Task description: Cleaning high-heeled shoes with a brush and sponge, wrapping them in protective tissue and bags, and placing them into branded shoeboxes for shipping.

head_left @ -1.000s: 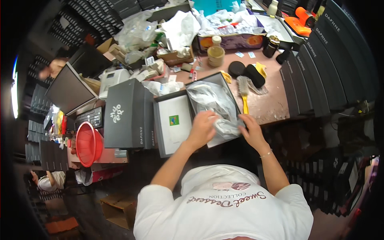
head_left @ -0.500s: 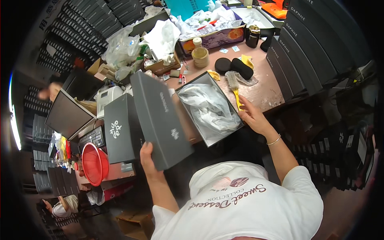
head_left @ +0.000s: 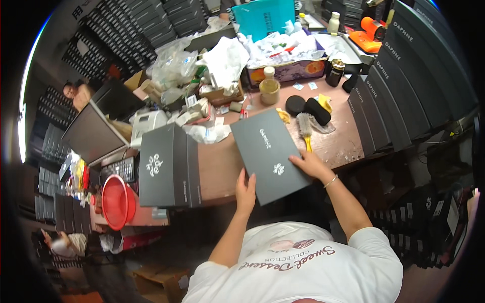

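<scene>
A dark grey shoebox [head_left: 265,164] with its lid on lies at the table's front edge, tilted in my view. Along its left side, near the front corner, my left hand [head_left: 246,193] grips it, thumb and fingers against the edge. My right hand [head_left: 310,165] holds the right side, with fingertips on the lid's edge. Just beyond the right hand lies a brush [head_left: 304,126] with pale bristles and a yellow handle. The lid hides the white paper and whatever else is inside.
Stacked dark shoeboxes [head_left: 169,166] stand left, beside a red basket [head_left: 117,202] and keyboard [head_left: 118,169]. A tall shoebox stack [head_left: 389,96] rises at right. Behind are a jar [head_left: 269,92], black round pads [head_left: 295,106] and a paper-filled carton [head_left: 288,70]. Another person [head_left: 78,96] is far left.
My left hand has brought the lid rightward and down onto the open shoebox, covering the white paper. My right hand has stayed at the box's right side.
</scene>
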Action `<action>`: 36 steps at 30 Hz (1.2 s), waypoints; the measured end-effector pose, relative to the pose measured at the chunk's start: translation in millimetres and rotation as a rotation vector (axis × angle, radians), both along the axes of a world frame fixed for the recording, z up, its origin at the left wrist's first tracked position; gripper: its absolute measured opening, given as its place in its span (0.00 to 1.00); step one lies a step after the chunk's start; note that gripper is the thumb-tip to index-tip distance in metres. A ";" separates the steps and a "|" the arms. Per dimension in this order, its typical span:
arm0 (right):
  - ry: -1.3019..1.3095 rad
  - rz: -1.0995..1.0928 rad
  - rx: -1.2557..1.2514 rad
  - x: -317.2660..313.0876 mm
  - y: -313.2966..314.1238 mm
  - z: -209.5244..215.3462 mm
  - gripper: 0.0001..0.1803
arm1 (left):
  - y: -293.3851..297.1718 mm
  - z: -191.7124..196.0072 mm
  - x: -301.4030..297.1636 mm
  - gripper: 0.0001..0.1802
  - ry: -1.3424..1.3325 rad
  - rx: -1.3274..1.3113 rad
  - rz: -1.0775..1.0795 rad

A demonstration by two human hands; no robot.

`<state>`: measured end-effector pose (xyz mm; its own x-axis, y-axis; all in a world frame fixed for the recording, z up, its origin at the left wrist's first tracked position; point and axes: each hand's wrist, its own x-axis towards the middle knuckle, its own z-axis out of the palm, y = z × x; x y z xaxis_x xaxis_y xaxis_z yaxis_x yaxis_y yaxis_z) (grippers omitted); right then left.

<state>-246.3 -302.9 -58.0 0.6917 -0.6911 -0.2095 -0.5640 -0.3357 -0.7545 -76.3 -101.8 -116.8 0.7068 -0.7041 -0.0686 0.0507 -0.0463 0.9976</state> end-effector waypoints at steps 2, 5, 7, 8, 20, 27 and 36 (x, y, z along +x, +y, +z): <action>-0.077 -0.112 0.117 -2.7 13.6 -18.7 0.35 | 8.3 -10.8 -6.8 0.28 -0.043 0.023 -0.009; -0.066 -0.222 0.308 3.0 10.5 -29.8 0.34 | 7.5 -46.5 13.9 0.27 0.390 0.165 -0.105; -0.251 -0.181 0.421 -3.1 11.2 -46.8 0.26 | -0.1 -4.9 1.8 0.28 0.532 0.127 -0.165; -0.378 -0.235 0.520 -5.8 15.3 -70.8 0.28 | 5.5 -1.6 -5.4 0.27 0.497 0.102 -0.182; -0.958 0.059 -1.029 -114.2 44.4 235.2 0.44 | -78.0 243.3 -48.6 0.30 0.452 -0.721 -0.365; -1.501 -0.235 -0.726 -250.1 -65.4 404.7 0.15 | -178.5 442.1 -141.2 0.34 -0.370 -0.722 -0.893; -1.230 -0.816 -0.520 -345.0 -81.4 248.1 0.23 | -45.6 318.6 5.6 0.34 -1.313 -0.046 -0.458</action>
<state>-591.3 -384.3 190.1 -0.3315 -0.7643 0.5531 0.1353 -0.6187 -0.7739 -70.7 -147.4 201.8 -0.0566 -0.8712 0.4877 -0.9245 0.2302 0.3039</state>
